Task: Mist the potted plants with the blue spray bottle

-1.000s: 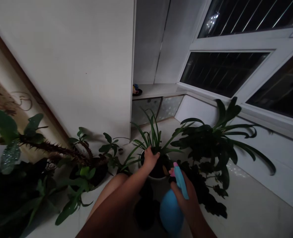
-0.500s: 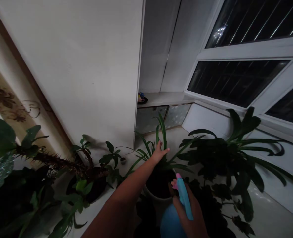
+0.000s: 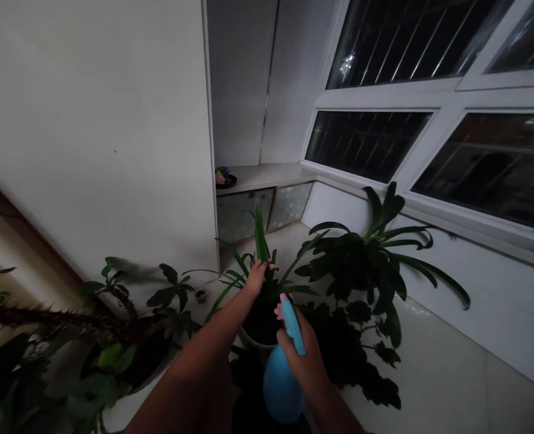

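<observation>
One left hand [image 3: 255,279]: fingers clasped round some long green strappy leaves [image 3: 260,238]
One right hand [image 3: 311,357]: wrapped round a blue plastic spray bottle [image 3: 283,389], pink nozzle [image 3: 284,297]
Bottle: roughly upright lengthwise
Leaves: ahead-left of nozzle, left hand nearer

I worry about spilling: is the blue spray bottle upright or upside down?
Roughly upright: in the right hand, the spray bottle has its head above the rounded body.

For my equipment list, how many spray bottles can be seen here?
1: the blue spray bottle, held in the right hand. Others may be hidden behind the dark foliage.
</observation>
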{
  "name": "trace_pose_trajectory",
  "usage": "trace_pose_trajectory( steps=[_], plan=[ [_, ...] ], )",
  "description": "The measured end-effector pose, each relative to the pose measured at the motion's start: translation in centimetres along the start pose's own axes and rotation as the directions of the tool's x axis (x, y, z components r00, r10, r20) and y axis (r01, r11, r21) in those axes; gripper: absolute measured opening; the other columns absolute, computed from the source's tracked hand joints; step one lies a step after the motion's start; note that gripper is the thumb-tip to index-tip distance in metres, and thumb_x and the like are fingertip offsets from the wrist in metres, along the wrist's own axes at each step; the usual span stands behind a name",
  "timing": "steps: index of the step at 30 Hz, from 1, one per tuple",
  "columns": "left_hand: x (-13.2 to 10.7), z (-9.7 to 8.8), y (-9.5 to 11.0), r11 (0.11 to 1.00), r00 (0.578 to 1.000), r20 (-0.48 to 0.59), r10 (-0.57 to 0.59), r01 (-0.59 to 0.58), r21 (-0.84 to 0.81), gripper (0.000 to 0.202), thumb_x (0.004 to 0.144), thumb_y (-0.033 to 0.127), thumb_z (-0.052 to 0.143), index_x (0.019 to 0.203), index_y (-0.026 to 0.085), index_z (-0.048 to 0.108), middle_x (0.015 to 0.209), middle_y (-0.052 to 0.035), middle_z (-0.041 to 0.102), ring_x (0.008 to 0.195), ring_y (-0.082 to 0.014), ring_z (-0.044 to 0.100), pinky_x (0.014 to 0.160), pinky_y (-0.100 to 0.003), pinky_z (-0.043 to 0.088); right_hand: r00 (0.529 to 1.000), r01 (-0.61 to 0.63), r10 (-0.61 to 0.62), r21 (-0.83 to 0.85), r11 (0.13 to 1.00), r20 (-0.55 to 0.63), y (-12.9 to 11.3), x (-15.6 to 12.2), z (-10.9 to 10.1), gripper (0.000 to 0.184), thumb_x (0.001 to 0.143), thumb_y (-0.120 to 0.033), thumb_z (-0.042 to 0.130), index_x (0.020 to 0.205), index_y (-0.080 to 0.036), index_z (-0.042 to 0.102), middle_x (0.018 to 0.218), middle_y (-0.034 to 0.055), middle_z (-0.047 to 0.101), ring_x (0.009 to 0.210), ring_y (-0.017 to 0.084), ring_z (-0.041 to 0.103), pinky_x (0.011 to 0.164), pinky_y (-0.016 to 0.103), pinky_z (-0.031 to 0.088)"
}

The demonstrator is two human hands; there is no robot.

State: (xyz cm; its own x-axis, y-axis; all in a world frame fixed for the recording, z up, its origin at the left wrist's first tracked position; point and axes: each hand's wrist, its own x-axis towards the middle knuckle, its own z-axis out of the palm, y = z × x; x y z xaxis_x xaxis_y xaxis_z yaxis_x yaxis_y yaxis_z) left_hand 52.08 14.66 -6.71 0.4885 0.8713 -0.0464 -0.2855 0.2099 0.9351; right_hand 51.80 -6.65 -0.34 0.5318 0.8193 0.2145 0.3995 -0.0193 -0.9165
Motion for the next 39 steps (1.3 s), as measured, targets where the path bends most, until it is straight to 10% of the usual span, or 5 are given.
trace_pose_trajectory(
  steps=[9,13,25,39],
  plan=[
    [-5.4,-1.0,6.2,0.988,0.969,0.202,0.142,-0.151,0.031,0.061,0.062,0.065,0.069,0.094,0.014,0.062,0.085,-0.0074,0.072,0.086,-0.0204,0.067,0.082,-0.032,0.050,0.995,0.078,-0.081,-0.040,0.996,-0.054,-1.1,-0.5,-2.0,0.052,0.074,-0.031,0.053,0.124,-0.020,0.059,0.112,0.0084,0.069,0.106,0.025,0.064,0.093,0.038,0.050],
    [-7.2,-0.5,5.9,0.991,0.910,0.415,0.002,-0.056,0.119,0.062,0.057,0.067,0.071,0.088,0.014,0.066,0.081,-0.0075,0.074,0.079,-0.0206,0.068,0.082,-0.035,0.051,0.996,0.075,-0.076,-0.024,0.997,-0.046,-1.4,-1.2,-1.9,0.050,0.072,-0.034,0.054,0.119,-0.019,0.062,0.112,0.0090,0.069,0.106,0.026,0.063,0.094,0.041,0.050],
    [-8.0,2.0,5.8,0.963,0.848,0.529,0.008,-0.149,0.225,0.027,0.072,0.040,0.072,0.069,0.014,0.065,0.063,0.0014,0.064,0.064,-0.0104,0.057,0.074,-0.024,0.047,0.978,0.099,-0.104,-0.037,0.994,-0.181,-1.4,-0.8,-1.3,0.043,0.074,-0.035,0.054,0.112,-0.017,0.063,0.108,0.0108,0.068,0.103,0.028,0.063,0.095,0.044,0.048],
    [-8.0,1.3,4.4,0.977,0.719,0.693,-0.048,-0.112,0.184,0.043,0.067,0.056,0.071,0.078,0.014,0.068,0.073,-0.0027,0.070,0.069,-0.0135,0.063,0.078,-0.029,0.049,0.958,0.112,-0.107,0.004,0.994,-0.265,-1.9,0.7,-2.3,0.049,0.077,-0.035,0.054,0.122,-0.016,0.057,0.104,0.0108,0.068,0.092,0.025,0.067,0.084,0.039,0.054]
  ],
)
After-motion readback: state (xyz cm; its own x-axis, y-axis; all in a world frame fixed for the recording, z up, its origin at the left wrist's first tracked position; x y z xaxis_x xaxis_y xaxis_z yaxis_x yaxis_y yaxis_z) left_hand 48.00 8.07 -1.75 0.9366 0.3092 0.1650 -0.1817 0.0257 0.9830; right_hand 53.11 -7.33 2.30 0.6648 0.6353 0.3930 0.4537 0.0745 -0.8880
